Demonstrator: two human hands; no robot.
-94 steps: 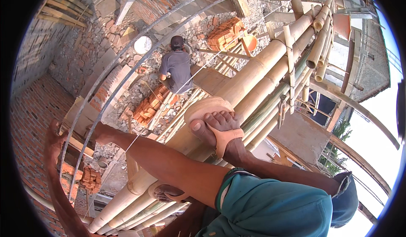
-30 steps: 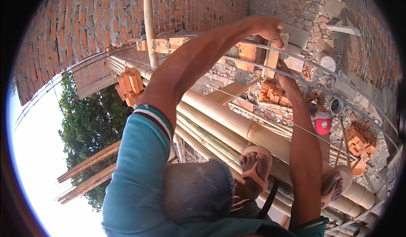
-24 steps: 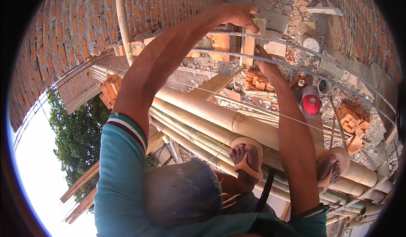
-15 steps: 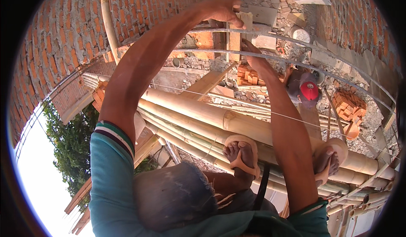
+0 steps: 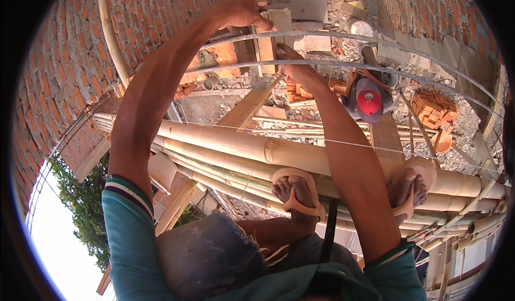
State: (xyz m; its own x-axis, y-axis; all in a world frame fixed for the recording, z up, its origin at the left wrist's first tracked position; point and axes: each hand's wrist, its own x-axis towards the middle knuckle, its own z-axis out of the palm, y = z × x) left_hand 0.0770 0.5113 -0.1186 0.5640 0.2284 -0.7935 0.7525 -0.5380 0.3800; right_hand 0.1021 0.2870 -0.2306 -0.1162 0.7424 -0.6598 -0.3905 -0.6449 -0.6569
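My left hand [image 5: 248,14] reaches up at the top, fingers and thumb apart, beside a pale piece of wood [image 5: 280,23] with a ragged end. The thumb lies at its edge, though contact is hard to make out. Just below, an upright wooden board [image 5: 265,54] stands behind two thin grey bars [image 5: 343,35]. My right hand [image 5: 300,66] closes at the right edge of this board, its fingertips partly hidden. Both forearms stretch out over a bundle of bamboo poles [image 5: 225,141].
My sandalled feet [image 5: 296,196] rest on the bamboo. A taut string [image 5: 343,142] crosses above it. Below, a person in a red cap [image 5: 369,101] bends near a brick stack [image 5: 433,110] and an orange basin [image 5: 442,140]. Brick walls [image 5: 64,65] rise on both sides; a bamboo pole [image 5: 111,35] stands left.
The whole view has shifted, so my hands and the board appear further left. My hands keep about the same place at the wood. The person below has moved and both their arms show more.
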